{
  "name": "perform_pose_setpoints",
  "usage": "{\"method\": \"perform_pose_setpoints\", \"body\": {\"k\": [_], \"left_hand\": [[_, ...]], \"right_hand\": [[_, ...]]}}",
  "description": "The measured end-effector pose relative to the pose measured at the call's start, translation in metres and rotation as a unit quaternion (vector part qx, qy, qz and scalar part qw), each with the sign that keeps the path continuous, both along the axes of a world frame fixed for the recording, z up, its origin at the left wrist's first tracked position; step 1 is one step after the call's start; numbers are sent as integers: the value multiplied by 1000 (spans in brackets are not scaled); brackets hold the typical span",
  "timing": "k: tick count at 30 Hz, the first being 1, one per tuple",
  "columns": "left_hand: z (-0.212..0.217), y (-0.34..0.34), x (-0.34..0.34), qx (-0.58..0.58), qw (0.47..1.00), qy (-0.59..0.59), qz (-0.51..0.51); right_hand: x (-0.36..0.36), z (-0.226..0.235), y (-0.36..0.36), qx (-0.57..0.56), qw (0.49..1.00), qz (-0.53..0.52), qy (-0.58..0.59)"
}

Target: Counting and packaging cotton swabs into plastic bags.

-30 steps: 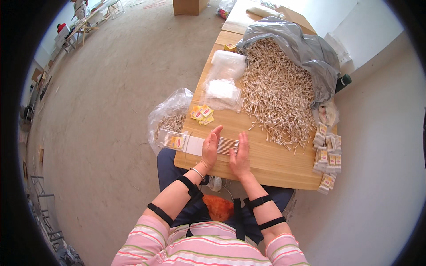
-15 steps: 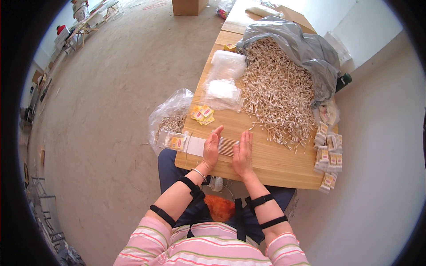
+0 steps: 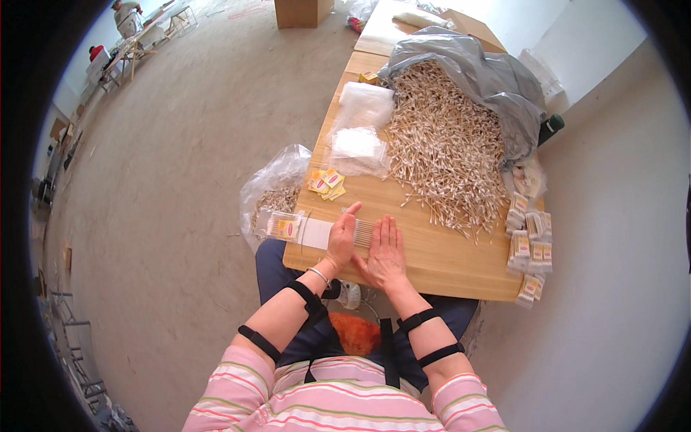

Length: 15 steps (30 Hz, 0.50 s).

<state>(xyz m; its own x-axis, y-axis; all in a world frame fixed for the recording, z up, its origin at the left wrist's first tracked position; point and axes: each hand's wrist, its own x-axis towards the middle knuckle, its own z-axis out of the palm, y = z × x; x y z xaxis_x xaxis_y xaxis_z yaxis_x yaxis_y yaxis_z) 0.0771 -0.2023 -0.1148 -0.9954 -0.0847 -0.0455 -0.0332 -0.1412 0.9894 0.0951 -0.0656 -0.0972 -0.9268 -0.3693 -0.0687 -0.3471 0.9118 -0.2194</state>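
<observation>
A row of cotton swabs (image 3: pixel 363 233) lies side by side on the table between my hands. My left hand (image 3: pixel 341 241) stands on its edge at the row's left end, fingers stretched out together. On the row's right end my right hand (image 3: pixel 386 255) rests palm down, its fingers straight and its thumb pointing toward my left hand. To the left of my left hand lies a white card strip (image 3: pixel 316 234). Beyond it sits a transparent packet (image 3: pixel 282 227) of swabs with a yellow label. The palms hide part of the row.
A large heap of loose swabs (image 3: pixel 446 144) spills from a grey plastic bag (image 3: pixel 497 79). Empty plastic sleeves (image 3: pixel 358 142) and yellow labels (image 3: pixel 327 183) lie left of it. Filled packets (image 3: pixel 529 248) are piled at the table's right edge. Another bag of swabs (image 3: pixel 277 194) stands beside the table's left side.
My right hand has shifted left and turned from upright on its edge to palm down, covering the row's right end. The gap between my hands has narrowed. My left hand stays nearly in place.
</observation>
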Motion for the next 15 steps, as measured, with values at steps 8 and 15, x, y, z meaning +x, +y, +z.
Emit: {"method": "perform_pose_setpoints", "body": {"k": [8,15], "left_hand": [[23,-9,64,-495,857,136,-44],[28,-5,67,-551,821,126,-83]], "right_hand": [[-1,-9,2,63,997,9,35],[-2,-23,5,13,997,12,78]]}}
